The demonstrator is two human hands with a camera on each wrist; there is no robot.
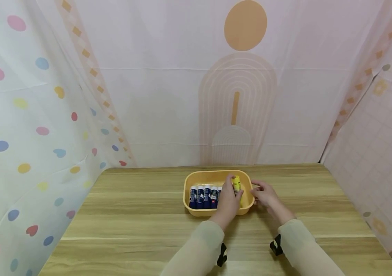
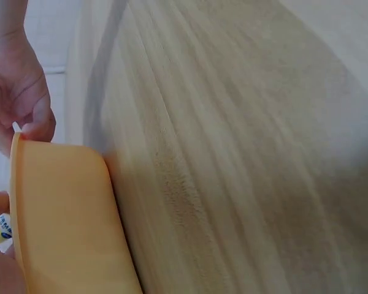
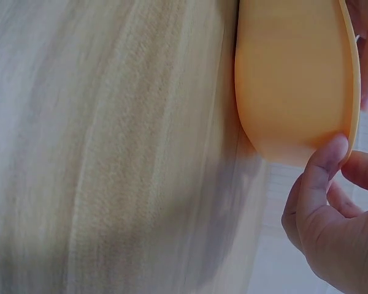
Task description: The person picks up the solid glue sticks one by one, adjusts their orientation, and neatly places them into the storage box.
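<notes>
An orange-yellow plastic basket (image 1: pixel 196 175) stands on the wooden table. Along its left part lie several dark blue glue sticks (image 1: pixel 200 199) with white caps, side by side. My left hand (image 1: pixel 228 202) reaches over the front rim and holds a yellow glue stick (image 1: pixel 237 184) inside the basket; its lower part is partly covered by the fingers. At the right end, my right hand (image 1: pixel 266 196) pinches the basket's rim between thumb and fingers, which the right wrist view shows closely on the hand (image 3: pixel 337 220). Only a bit of the yellow glue stick (image 2: pixel 2 229) appears in the left wrist view.
The wood-grained table (image 1: pixel 130 222) extends to both sides of the basket and in front of it. A pale patterned curtain (image 1: pixel 154 115) hangs behind the table's back edge, with dotted cloth (image 1: pixel 30 184) at the left and checked cloth (image 1: pixel 382 161) at the right.
</notes>
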